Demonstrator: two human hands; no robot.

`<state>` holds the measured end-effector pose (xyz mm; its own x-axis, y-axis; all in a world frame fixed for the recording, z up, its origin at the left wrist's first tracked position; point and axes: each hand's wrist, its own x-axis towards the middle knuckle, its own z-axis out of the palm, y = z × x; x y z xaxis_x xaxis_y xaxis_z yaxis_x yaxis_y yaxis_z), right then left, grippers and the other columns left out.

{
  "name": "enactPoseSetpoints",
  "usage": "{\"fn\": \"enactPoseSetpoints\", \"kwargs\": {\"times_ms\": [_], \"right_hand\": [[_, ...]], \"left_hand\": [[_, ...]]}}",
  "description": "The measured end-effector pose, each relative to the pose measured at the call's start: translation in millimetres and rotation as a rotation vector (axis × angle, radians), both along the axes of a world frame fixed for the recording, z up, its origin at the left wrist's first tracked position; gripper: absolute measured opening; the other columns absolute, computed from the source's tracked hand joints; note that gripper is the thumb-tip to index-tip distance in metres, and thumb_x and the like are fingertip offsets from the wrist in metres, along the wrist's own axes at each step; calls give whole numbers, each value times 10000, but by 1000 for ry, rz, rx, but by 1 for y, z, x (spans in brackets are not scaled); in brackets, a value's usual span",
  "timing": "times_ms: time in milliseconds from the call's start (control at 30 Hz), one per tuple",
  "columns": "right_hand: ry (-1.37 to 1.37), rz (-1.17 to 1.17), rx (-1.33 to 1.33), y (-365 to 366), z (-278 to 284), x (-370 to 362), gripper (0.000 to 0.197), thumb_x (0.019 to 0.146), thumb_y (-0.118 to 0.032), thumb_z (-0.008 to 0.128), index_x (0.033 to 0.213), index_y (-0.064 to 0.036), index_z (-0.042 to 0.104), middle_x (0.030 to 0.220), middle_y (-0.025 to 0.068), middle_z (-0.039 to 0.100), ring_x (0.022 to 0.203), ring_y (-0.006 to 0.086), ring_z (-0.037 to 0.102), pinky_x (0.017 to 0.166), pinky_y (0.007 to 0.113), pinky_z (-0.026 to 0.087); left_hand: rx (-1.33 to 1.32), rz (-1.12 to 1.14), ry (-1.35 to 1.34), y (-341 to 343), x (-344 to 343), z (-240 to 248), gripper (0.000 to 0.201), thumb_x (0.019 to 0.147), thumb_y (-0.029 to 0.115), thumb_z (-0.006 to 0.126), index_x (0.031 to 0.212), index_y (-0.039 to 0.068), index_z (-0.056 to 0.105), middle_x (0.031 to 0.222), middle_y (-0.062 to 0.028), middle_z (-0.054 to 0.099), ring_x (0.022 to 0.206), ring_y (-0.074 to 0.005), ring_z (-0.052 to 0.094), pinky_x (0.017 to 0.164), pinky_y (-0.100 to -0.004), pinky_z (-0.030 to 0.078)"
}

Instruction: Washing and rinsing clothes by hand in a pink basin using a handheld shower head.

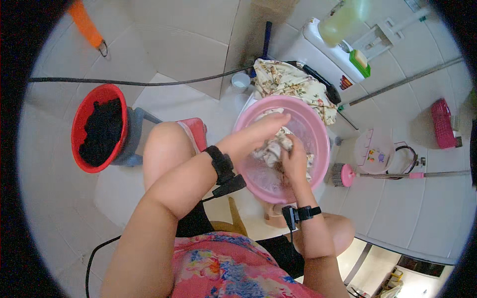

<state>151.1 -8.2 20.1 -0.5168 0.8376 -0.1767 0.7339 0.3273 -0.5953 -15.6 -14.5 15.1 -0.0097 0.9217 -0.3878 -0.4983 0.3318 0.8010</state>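
Note:
A wet white cloth with a dark floral pattern (272, 151) is bunched up over soapy water in a pink basin (323, 139). My right hand (294, 158) is closed around one side of the cloth. Across the basin from the left reaches my left hand (271, 127), its fingers curled down onto the same cloth and partly hidden. More of the fabric lies in the water beneath and beside both hands. Each of my wrists carries a black strapped device.
Behind the basin lies a cream floral cloth (288, 82) beside a white tank (318, 44). At left, a red basin (78, 130) of dark laundry rests on a grey-blue stool (135, 134). A pink brush (343, 175) is right of the basin. A black hose (149, 82) crosses behind.

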Motion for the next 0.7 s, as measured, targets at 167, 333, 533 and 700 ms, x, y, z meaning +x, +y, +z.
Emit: {"fn": "enactPoseSetpoints", "kwargs": {"times_ms": [167,333,533,700], "right_hand": [[-125,263,605,-2,-21,-4,612,745,-153,646,1322,-118,446,1387,225,380,1278,433,351,1029,506,335],[-335,545,422,-9,-47,-47,662,736,-251,678,1335,-111,432,1452,230,273,1297,462,304,1021,602,308],[-598,617,422,48,-98,-57,546,808,-251,625,1289,-52,462,1369,222,389,1226,447,397,997,511,381],[-59,328,-75,80,-77,-43,477,829,-231,633,1248,-43,505,1229,216,515,1115,392,504,936,427,434]], "left_hand": [[128,61,62,7,-20,18,464,945,370,507,1229,4,516,1155,-105,564,1019,-176,505,878,-341,405],[99,202,20,-1,-38,29,335,914,386,542,1121,124,574,1073,7,598,998,-141,495,845,-356,374],[69,184,42,6,-46,32,344,921,370,536,1113,88,576,1069,-19,600,997,-147,502,855,-346,384],[52,196,-17,10,-39,-10,378,943,308,479,1156,2,537,1017,-108,590,914,-188,550,795,-351,454]]}}
